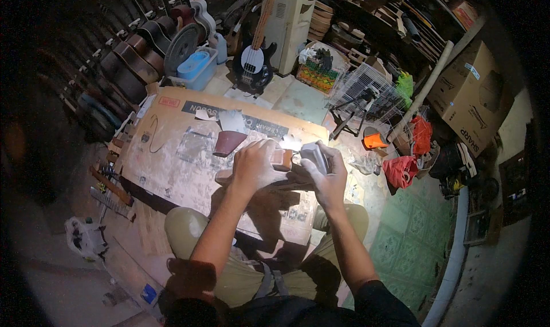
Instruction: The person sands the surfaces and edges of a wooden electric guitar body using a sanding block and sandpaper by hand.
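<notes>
My left hand [254, 165] is closed around a brown wooden piece [281, 160], whose squared end shows past the fingers. A longer wooden part [224, 177] shows below that wrist; whether it belongs to the same piece I cannot tell. In my right hand [330, 178] is a grey block [314, 156], gripped between thumb and fingers close to the wood. Whether block and wood touch is hidden by glare and fingers. Both hands are above a dusty cardboard sheet [172, 172]. On it, beyond my left hand, lie a dark red curled sheet [229, 144] and a grey sheet [232, 120].
Guitars [129, 60] stand in a row at the far left, beside a blue tub [201, 75]. A black bass guitar [252, 69] leans at the back. To the right are a wire cage [366, 83], a red bag [401, 172] and a cardboard box [472, 95]. Tools [109, 192] lie left.
</notes>
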Action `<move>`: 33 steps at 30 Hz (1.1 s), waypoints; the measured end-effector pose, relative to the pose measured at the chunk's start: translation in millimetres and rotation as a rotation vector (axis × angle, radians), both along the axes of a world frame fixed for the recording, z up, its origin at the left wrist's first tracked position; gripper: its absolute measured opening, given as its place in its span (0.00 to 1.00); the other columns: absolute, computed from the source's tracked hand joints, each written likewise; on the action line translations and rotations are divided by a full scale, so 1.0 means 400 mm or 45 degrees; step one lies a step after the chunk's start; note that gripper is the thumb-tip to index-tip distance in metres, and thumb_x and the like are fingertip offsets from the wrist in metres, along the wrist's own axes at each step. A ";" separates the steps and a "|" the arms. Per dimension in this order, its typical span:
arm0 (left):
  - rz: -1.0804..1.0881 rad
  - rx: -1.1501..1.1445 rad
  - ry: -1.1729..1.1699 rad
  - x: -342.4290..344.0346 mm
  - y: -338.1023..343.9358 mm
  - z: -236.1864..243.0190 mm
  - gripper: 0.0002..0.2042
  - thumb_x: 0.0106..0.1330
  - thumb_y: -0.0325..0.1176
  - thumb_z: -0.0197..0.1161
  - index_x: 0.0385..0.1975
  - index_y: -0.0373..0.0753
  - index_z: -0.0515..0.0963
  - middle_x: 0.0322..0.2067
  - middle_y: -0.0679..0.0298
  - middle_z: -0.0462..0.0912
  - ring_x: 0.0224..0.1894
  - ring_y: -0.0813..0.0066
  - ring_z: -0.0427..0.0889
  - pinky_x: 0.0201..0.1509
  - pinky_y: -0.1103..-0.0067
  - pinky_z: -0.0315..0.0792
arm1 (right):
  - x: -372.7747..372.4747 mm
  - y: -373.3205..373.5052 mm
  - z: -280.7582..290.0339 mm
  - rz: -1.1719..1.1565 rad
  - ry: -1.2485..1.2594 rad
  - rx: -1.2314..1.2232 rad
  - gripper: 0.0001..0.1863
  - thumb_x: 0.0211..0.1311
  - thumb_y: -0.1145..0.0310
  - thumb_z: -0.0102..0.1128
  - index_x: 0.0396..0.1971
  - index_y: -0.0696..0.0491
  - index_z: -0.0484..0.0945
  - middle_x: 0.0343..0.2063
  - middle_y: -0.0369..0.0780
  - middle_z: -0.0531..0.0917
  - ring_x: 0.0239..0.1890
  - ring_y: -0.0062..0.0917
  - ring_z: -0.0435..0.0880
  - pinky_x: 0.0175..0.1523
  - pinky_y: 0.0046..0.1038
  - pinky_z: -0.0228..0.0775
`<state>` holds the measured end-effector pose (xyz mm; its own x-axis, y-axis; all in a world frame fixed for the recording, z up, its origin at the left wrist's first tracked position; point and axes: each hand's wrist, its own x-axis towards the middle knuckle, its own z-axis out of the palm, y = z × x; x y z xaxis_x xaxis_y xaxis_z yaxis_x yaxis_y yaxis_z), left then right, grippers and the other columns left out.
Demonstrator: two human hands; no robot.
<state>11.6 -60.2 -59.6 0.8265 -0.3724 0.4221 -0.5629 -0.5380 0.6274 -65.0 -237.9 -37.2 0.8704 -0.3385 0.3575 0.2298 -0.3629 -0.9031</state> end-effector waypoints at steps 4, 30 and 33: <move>-0.017 0.035 -0.042 -0.002 0.007 -0.009 0.18 0.45 0.37 0.73 0.34 0.39 0.77 0.30 0.56 0.83 0.36 0.52 0.84 0.38 0.61 0.76 | -0.004 0.055 -0.012 0.002 -0.091 -0.390 0.24 0.49 0.73 0.76 0.48 0.58 0.80 0.44 0.49 0.83 0.47 0.37 0.84 0.54 0.32 0.75; 0.071 -0.127 -0.046 -0.018 -0.008 -0.038 0.06 0.52 0.28 0.63 0.28 0.38 0.75 0.25 0.54 0.81 0.30 0.52 0.83 0.32 0.61 0.75 | -0.058 0.131 0.020 -0.069 -0.043 -0.481 0.21 0.52 0.74 0.73 0.47 0.60 0.79 0.39 0.48 0.82 0.42 0.38 0.82 0.51 0.37 0.72; 0.072 -0.098 -0.002 -0.016 0.003 -0.045 0.06 0.51 0.28 0.64 0.28 0.39 0.75 0.25 0.54 0.81 0.31 0.53 0.83 0.33 0.62 0.75 | -0.010 0.126 0.018 -0.108 -0.018 -0.574 0.21 0.53 0.73 0.72 0.48 0.58 0.79 0.37 0.47 0.81 0.40 0.38 0.81 0.49 0.37 0.71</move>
